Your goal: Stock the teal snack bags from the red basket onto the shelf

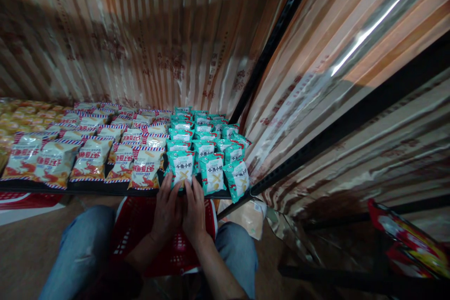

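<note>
A teal and white snack bag stands upright at the front of the shelf, in the left column of teal bags. Both hands meet at its lower edge: my left hand grips the lower left part, and my right hand grips the lower right. My thumbs are hard to make out. Just right of it stand two more front teal bags, one upright and another tilted at the shelf's end. Rows of the same bags reach back behind them.
White and orange snack bags with striped edges fill the shelf's middle, and yellow packs its left. A red basket sits below my hands. Black metal posts and wrinkled plastic sheeting border the shelf. Red packets lie lower right.
</note>
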Tool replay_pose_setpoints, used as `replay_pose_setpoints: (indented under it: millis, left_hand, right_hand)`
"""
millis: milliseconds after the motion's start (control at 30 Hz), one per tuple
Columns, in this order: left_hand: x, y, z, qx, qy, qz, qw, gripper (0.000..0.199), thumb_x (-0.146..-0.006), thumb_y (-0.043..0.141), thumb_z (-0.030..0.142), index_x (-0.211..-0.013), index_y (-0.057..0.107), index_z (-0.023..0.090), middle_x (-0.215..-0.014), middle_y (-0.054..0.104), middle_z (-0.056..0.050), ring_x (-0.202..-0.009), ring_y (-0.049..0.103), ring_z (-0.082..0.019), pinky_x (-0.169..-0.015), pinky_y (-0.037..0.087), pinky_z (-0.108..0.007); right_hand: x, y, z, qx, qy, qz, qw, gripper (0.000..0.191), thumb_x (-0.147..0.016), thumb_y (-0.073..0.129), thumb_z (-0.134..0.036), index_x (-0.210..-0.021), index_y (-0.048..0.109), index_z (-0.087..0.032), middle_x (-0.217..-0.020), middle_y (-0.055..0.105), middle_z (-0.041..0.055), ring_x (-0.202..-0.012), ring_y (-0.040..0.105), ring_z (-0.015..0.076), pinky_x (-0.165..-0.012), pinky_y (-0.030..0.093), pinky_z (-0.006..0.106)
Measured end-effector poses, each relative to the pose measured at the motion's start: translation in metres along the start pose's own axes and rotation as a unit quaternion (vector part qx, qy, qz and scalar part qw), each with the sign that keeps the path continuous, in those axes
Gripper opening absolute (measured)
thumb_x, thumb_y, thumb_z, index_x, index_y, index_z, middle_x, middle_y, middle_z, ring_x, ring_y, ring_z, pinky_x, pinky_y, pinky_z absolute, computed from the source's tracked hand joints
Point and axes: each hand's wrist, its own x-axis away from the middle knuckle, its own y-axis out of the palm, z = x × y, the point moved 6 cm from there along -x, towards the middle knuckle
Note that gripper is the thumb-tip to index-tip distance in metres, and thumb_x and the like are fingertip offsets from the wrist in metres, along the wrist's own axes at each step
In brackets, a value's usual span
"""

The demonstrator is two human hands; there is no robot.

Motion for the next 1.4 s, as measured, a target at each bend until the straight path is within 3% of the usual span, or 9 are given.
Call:
replay_pose_setpoints:
  millis: [400,700,967,1400]
  left_hand:
    - [0.008,0.000,0.001,0.004,0.023,0.018,1.000,0.055,-0.089,0.039,0.011,-0.142,0.026,0.021,-0.152,0.023,-0.015,-0.140,0.023,-0.029,-0.108,0.032,-0.051]
    - [0.008,0.002,-0.001,-0.013,0.031,0.001,0.999,0.056,-0.091,0.037,0.010,-0.144,0.024,0.022,-0.151,0.026,-0.015,-0.141,0.021,-0.028,-0.107,0.035,-0.050]
    - [0.012,-0.005,0.002,-0.010,0.026,-0.019,0.999,0.052,-0.090,0.036,0.012,-0.141,0.029,0.017,-0.152,0.023,-0.017,-0.142,0.017,-0.029,-0.108,0.032,-0.051]
    - [0.013,0.001,-0.004,-0.020,0.031,0.003,0.999,0.054,-0.087,0.036,0.011,-0.141,0.027,0.013,-0.150,0.027,-0.020,-0.142,0.017,-0.028,-0.107,0.035,-0.050]
  right_hand:
    - [0.009,-0.002,-0.005,0.034,-0.025,0.002,0.999,0.061,-0.089,0.042,-0.011,-0.146,0.025,-0.026,-0.149,0.028,0.0139,-0.138,0.027,0.0270,-0.100,0.045,0.050]
    - [0.007,0.002,-0.004,0.042,-0.032,0.001,0.999,0.064,-0.089,0.040,-0.007,-0.147,0.021,-0.029,-0.149,0.030,0.0138,-0.138,0.029,0.0264,-0.100,0.044,0.051]
    - [0.012,-0.003,-0.012,0.038,-0.043,-0.009,0.998,0.064,-0.090,0.039,-0.009,-0.147,0.018,-0.028,-0.153,0.018,0.0144,-0.140,0.023,0.0297,-0.102,0.041,0.055]
    - [0.015,0.006,-0.013,0.057,-0.064,-0.004,0.996,0.058,-0.092,0.038,-0.015,-0.147,0.020,-0.023,-0.150,0.027,0.0170,-0.139,0.025,0.0283,-0.101,0.042,0.054]
